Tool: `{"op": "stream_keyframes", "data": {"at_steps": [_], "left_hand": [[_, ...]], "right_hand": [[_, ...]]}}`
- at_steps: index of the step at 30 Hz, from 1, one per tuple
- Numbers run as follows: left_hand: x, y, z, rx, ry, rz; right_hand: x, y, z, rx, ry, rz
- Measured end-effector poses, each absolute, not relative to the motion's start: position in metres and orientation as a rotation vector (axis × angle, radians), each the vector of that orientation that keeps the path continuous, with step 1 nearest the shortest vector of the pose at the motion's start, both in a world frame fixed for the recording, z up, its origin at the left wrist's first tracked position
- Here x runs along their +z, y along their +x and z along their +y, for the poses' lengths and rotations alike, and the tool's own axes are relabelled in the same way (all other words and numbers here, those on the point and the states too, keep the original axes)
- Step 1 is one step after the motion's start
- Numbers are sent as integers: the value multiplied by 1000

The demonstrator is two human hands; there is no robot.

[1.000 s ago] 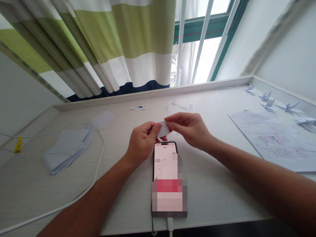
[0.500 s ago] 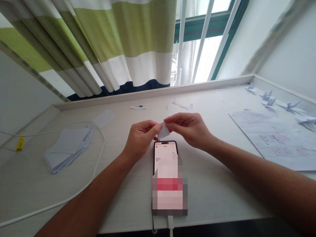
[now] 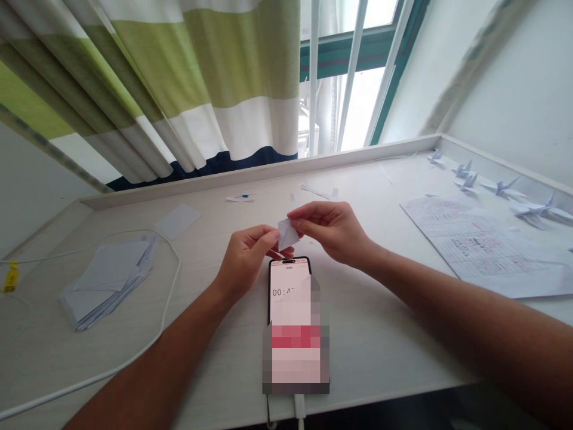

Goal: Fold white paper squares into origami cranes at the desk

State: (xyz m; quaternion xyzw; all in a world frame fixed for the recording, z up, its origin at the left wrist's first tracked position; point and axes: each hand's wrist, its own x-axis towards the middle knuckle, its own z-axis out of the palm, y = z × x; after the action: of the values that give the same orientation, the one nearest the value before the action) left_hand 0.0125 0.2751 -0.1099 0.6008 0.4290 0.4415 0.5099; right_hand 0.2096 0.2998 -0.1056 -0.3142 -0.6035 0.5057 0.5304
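A small folded piece of white paper [image 3: 285, 233] is held above the desk between both hands. My left hand [image 3: 248, 257] pinches its left side with curled fingers. My right hand [image 3: 331, 230] pinches its upper right edge between thumb and fingertips. Directly below the paper lies a phone [image 3: 290, 322] with a timer on its screen, flat on the pale desk [image 3: 215, 358].
A stack of white paper squares [image 3: 107, 278] lies at the left, looped by a white cable [image 3: 170, 298]. A printed sheet [image 3: 483, 245] lies at the right, with several folded paper cranes [image 3: 504, 186] behind it. Paper scraps [image 3: 316, 191] sit near the striped curtain [image 3: 179, 89].
The view has shifted, so everything sits a little further left. The paper between my fingers has turned slightly; both hands keep their pinch.
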Motion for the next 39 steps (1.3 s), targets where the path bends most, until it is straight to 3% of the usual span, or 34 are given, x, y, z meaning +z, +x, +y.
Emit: {"op": "stream_keyframes", "data": {"at_steps": [22,39], "left_hand": [[-105,10,280,1040,1291,956],[-105,16,277,989,1327,915]], "right_hand": [[-107,223,305,1012,-707,-1901],[-107,211,297,1017,-836,-1596]]}}
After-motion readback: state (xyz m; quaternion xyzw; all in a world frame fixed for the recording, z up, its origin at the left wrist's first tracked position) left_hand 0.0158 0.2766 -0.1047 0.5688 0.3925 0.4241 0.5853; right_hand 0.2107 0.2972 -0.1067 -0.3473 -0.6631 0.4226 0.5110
